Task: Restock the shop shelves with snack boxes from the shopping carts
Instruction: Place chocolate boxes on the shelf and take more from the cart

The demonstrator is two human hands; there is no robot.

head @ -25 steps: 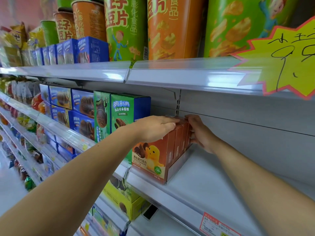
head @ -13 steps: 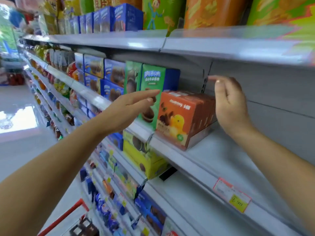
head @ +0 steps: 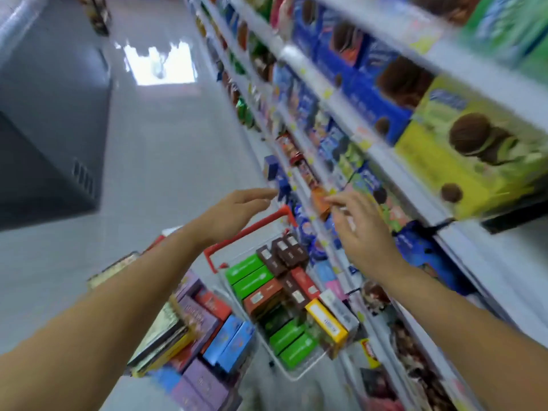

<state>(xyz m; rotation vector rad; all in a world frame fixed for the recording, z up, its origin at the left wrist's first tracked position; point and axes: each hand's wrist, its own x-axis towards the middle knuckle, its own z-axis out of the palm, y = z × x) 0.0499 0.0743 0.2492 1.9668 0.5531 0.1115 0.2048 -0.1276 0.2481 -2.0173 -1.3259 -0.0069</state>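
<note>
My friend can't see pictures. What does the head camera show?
A left hand and right hand, both empty, reach down toward a red-handled shopping cart packed with green, brown and yellow snack boxes, beside purple and blue boxes. Stocked shelves run along the right; everything is blurry.

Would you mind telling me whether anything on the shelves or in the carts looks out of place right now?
A blue box seems to jut out from the shelves into the aisle, beyond its neighbours, just above the left hand. Motion blur keeps me from being sure.
</note>
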